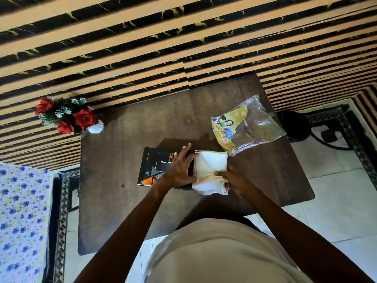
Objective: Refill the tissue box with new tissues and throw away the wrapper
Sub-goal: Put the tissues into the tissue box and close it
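A black tissue box (155,166) with orange triangles lies flat on the dark brown table (126,201). At its right open end sits a stack of white tissues (210,170), partly inside the box. My left hand (179,168) rests on the box's right end, fingers spread, touching the stack. My right hand (234,180) grips the stack's near right corner. The empty clear wrapper (244,125), printed yellow with a picture, lies on the table behind and to the right of the tissues.
A white vase of red artificial roses (67,117) stands at the table's far left corner. A striped wall runs behind. A flowered bedspread (20,221) lies to the left, a black object (295,125) on the tiled floor to the right.
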A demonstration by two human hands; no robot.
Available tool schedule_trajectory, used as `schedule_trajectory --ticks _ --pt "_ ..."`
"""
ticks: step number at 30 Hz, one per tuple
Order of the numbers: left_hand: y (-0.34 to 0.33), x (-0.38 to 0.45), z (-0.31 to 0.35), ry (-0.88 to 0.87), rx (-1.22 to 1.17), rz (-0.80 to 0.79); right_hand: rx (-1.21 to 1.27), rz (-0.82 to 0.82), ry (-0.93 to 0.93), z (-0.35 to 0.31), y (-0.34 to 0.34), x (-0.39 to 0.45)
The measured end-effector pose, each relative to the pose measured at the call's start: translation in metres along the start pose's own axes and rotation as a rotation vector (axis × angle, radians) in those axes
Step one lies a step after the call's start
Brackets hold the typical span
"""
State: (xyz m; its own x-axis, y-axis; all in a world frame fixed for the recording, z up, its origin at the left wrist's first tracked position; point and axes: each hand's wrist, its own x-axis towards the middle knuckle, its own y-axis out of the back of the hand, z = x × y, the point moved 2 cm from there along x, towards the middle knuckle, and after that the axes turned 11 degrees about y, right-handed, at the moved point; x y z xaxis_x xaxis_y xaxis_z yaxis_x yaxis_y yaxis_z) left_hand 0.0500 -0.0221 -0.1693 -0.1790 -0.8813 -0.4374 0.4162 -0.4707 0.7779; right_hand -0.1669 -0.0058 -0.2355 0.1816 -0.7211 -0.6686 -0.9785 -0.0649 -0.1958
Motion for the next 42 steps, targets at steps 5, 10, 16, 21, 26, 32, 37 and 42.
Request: schedule_trajectory --ticks 5,10,16,21,26,32,37,42 --pt "0.018 -0.018 -0.039 0.030 0.377 0.035 -0.046 -0.077 -0.030 -0.004 -0.001 -0.010" --pt "0.010 -0.031 -0.061 0.085 0.463 0.003 -0.168 -0.131 -0.010 -0.019 -0.009 -0.021" --pt "-0.001 -0.028 -0.058 0.103 0.457 0.054 -0.111 -0.049 0.047 -0.012 -0.066 -0.005" --pt "0.001 -0.028 -0.059 0.096 0.404 0.064 -0.089 -0.158 0.109 -0.009 -0.089 0.001" --pt "0.001 -0.026 -0.060 0.075 0.374 0.072 -0.351 -0.199 0.128 -0.008 -0.072 0.001" --pt "-0.001 -0.026 -0.062 0.075 0.360 0.069 -0.578 -0.052 0.259 -0.001 -0.082 0.007" --pt "0.002 -0.024 -0.065 0.060 0.332 0.072 -0.277 -0.144 0.139 -0.003 -0.118 0.009" --pt "0.003 -0.020 -0.065 0.060 0.344 0.071 -0.078 -0.201 -0.002 0.001 -0.108 0.013"
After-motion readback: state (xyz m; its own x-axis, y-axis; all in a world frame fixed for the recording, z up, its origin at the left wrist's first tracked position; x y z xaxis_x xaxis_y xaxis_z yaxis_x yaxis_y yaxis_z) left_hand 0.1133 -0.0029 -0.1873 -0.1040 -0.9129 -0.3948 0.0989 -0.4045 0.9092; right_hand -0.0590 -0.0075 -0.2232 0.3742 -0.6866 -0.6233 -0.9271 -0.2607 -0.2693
